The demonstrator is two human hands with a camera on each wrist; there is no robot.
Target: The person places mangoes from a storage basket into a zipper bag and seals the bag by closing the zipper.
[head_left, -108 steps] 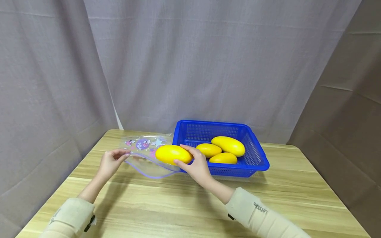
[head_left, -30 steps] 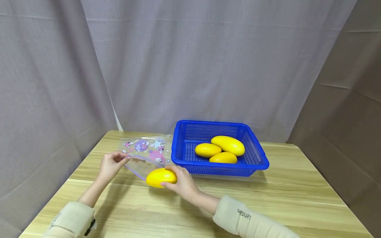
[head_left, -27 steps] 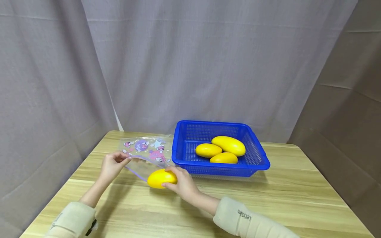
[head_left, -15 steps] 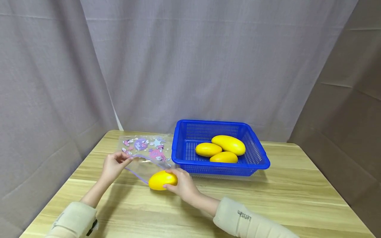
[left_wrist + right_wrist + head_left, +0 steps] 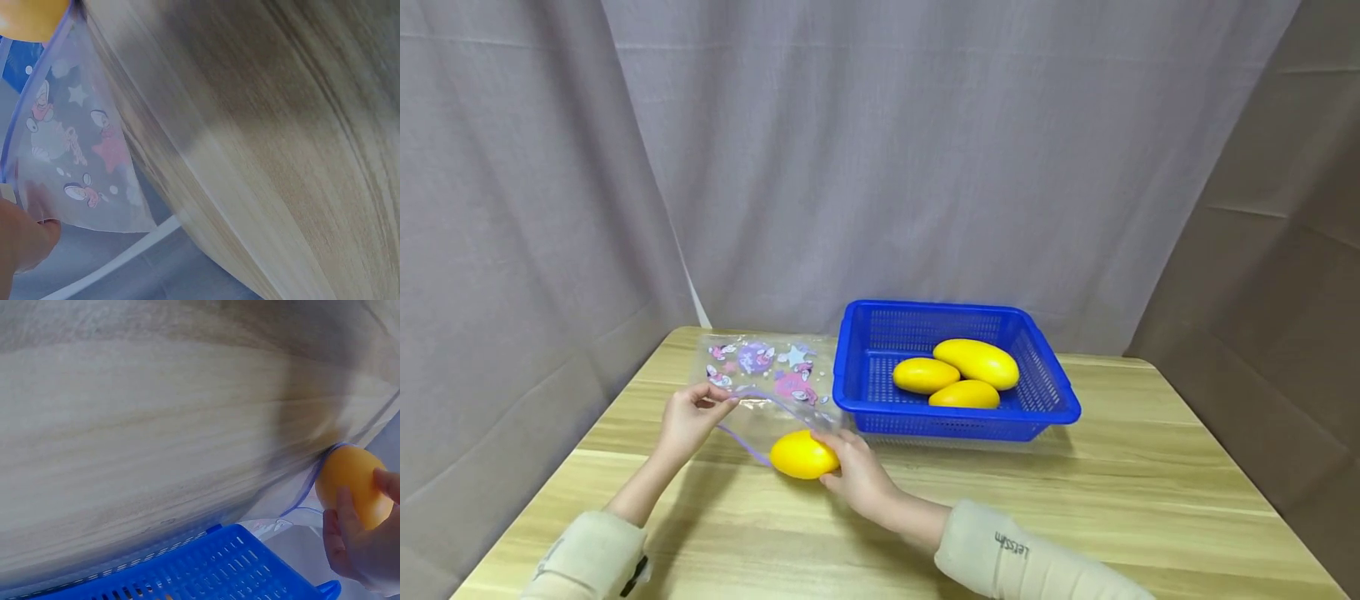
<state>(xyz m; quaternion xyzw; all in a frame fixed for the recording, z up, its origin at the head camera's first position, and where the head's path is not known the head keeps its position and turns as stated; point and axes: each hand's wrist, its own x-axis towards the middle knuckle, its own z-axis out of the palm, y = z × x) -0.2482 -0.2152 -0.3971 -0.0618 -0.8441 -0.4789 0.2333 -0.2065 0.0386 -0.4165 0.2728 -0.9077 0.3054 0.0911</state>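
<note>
Greyish-mauve curtain (image 5: 925, 167) is hanging in soft folds behind a wooden table (image 5: 1075, 517), and a browner cloth panel (image 5: 1262, 250) is closing off the right side.

Near the table's left half, a yellow mango (image 5: 799, 455) is sitting at the open mouth of a clear plastic bag (image 5: 775, 375); whether its tip is inside cannot be told. The person's right hand (image 5: 861, 475) is grasping the mango's right end, fingers and thumb bending around it. The left hand (image 5: 691, 418) is pinching the bag's purple-edged rim between thumb and fingers, lifting that side so the mouth is gaping.

The held mango is hiding part of the purple strip. Just right of the bag, a blue basket (image 5: 925, 411) is standing close, its near left corner crowding the bag's right side. Inside it, three more mangoes are lying together: a long one (image 5: 976, 363) behind, a shorter one (image 5: 925, 376) to the left and another (image 5: 964, 395) partly dipping behind the near rim.

All four mangoes are showing smooth, glossy, elongated oval skins. The bag's thin film is wrinkling and catching light around its pink, purple and pale-blue star and cartoon prints. The basket's plastic walls are showing rows of small slots under a rounded rim, and pale wood grain is running in bands across the tabletop. Cream padded sleeves (image 5: 1000, 554) are covering both forearms.
</note>
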